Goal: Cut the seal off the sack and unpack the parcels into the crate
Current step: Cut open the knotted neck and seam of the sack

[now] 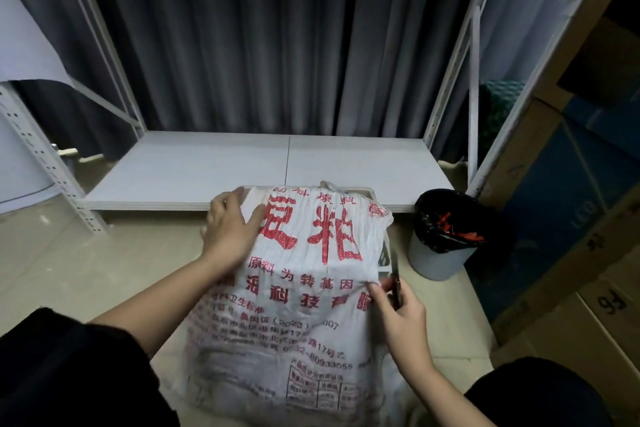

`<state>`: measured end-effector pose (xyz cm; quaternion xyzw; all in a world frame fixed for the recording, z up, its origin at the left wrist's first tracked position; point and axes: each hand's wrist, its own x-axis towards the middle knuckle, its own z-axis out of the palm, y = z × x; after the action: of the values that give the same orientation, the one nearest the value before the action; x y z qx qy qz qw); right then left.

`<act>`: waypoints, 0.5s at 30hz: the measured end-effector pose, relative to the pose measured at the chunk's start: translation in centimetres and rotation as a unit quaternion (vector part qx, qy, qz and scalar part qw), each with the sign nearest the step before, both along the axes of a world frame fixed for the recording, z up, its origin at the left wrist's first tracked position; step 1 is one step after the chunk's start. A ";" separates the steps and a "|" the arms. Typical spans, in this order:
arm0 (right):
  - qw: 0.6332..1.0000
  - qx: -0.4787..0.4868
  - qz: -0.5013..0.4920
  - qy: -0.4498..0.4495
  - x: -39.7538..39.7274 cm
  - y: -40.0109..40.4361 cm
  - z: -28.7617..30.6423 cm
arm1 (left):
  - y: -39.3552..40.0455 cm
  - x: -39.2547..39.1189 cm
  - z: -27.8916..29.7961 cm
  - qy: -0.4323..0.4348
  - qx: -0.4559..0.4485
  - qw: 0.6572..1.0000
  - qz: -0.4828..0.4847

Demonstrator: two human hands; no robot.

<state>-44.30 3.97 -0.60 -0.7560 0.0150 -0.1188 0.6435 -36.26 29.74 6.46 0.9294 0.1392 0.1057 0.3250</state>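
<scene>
A white woven sack (304,305) with red printed characters lies in front of me, its far end draped over a pale crate (367,190) of which only the rim shows. My left hand (230,230) rests flat on the sack's upper left side, fingers spread. My right hand (398,308) pinches the sack's right edge and also holds dark scissors (396,288), blades pointing up. No parcels are visible; the sack covers the crate's inside.
A small grey bin (440,253) with a black liner holds several red seals (453,229), right of the sack. A white low shelf board (207,170) lies behind the crate. Cardboard boxes (571,340) stack along the right. Tiled floor lies to the left.
</scene>
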 end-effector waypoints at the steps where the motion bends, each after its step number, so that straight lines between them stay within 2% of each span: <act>1: 1.000 0.026 -0.010 0.000 0.2 0.2 0.5 | 0.2 -1.5 -0.4 -0.040 0.030 0.999 -0.017; 3: 0.996 0.079 -0.035 0.004 0.9 0.6 1.6 | 0.7 -4.3 -1.8 -0.094 0.040 0.994 -0.037; 6: 0.992 0.118 -0.051 0.008 2.3 1.5 3.4 | 0.9 -7.4 -4.3 -0.112 0.063 0.991 -0.024; 8: 0.987 0.148 -0.054 0.023 3.3 2.1 4.3 | 0.6 -8.1 -5.9 -0.049 0.096 0.994 -0.034; 11: 0.971 0.220 -0.059 0.077 4.9 2.8 4.6 | -0.5 -9.0 -8.5 0.122 0.081 0.989 -0.012; 13: 0.953 0.275 -0.068 0.104 5.6 3.0 4.5 | -1.7 -9.7 -10.2 0.182 0.033 0.982 0.028; 15: 0.936 0.322 -0.075 0.121 6.3 3.2 4.5 | -3.2 -10.4 -11.5 0.217 0.032 0.975 0.024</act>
<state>-38.05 7.13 3.94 -0.5140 0.1869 -0.0635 0.8348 -46.62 26.50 -5.00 0.9366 0.2248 -0.0863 0.2546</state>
